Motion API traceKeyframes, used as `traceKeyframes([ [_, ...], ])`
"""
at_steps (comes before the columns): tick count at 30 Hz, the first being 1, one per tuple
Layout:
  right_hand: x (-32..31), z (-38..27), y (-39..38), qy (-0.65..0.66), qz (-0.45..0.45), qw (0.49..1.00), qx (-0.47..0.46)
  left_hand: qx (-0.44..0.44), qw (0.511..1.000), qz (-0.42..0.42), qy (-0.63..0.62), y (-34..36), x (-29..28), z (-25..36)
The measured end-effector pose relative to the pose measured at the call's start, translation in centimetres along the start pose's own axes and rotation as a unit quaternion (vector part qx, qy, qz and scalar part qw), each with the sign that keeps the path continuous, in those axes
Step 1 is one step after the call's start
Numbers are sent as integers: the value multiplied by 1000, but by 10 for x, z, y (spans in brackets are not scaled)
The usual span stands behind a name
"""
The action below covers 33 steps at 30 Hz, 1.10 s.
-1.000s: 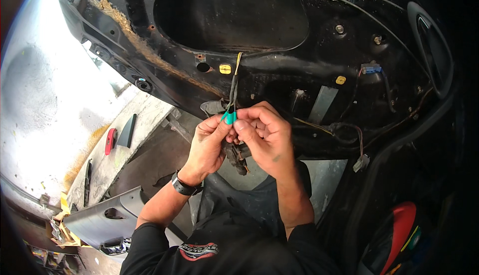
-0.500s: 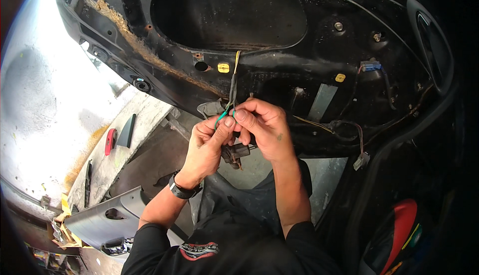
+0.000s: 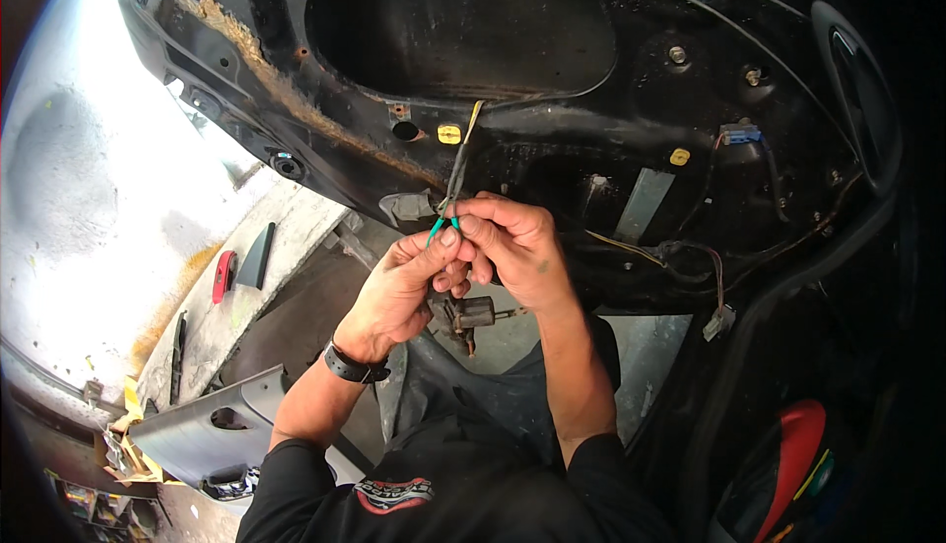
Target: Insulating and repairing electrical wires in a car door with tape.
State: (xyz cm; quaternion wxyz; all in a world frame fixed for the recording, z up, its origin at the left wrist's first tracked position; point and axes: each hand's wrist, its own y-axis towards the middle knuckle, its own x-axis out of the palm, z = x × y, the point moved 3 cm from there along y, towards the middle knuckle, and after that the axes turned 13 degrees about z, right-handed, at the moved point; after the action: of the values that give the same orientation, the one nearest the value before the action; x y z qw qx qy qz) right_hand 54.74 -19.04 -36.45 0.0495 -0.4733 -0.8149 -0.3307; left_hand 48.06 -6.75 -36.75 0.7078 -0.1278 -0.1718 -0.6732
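A taped wire bundle with a yellow wire at its top hangs from the black car door. Its lower end splits into wires with green sections. My left hand is closed, pinching one green wire between thumb and fingers. Close against it, my right hand is closed too, thumb and forefinger on the other green-sleeved wire. The fingers hide the wire tips. Below my hands, partly covered, is a small dark motor with a bracket.
On the worn board at left lie a red-handled tool and a dark wedge-shaped piece. A grey door trim panel stands at lower left. A white connector dangles at right, below a blue connector.
My hands have shifted slightly left against the door, still together on the green wires. The motor below shows more. The whole view has moved a little.
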Motion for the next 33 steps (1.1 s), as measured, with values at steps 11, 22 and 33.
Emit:
traceKeyframes([
  [11,-6,-14,-1,-121,85,989,8,-148,981,-27,-121,-1,-6,-5],
  [22,-9,-26,-21,-139,88,986,-25,-56,992,84,-80,0,-3,-7],
  [33,-4,-13,-6,10,23,994,109,141,985,85,56,-1,-1,-4],
])
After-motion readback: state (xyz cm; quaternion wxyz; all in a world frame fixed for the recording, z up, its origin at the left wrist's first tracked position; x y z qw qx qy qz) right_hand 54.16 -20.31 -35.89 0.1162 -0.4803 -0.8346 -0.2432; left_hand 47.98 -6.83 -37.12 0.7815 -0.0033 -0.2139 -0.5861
